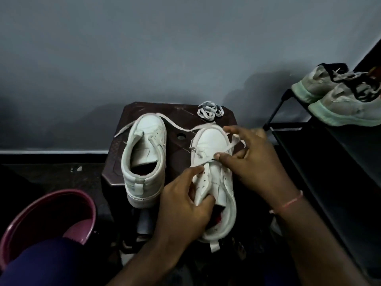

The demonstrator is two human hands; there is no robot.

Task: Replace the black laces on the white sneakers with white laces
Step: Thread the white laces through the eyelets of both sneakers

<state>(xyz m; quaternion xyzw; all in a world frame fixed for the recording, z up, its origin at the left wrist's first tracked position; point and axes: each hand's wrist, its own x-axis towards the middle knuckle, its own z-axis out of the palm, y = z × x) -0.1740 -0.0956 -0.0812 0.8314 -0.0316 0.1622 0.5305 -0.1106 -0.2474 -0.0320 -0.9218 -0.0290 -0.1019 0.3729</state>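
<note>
Two white sneakers stand on a dark brown stool [132, 112]. The left sneaker [144, 159] has no lace in its eyelets. A white lace [177, 127] runs from behind the left sneaker's toe across to the right sneaker [212, 145] and is threaded through that shoe's front eyelets. My left hand [185, 205] grips the eyelet flap of the right sneaker. My right hand [251, 159] pinches the white lace over the shoe's tongue. A coiled white lace [210, 111] lies at the stool's back right corner. No black lace shows on either sneaker.
A maroon plastic tub [51, 211] sits on the floor at the lower left, beside my blue-clad knee [41, 263]. A black shoe rack [329, 162] stands at the right with a pair of worn grey sneakers [340, 93] on top. A grey wall is behind.
</note>
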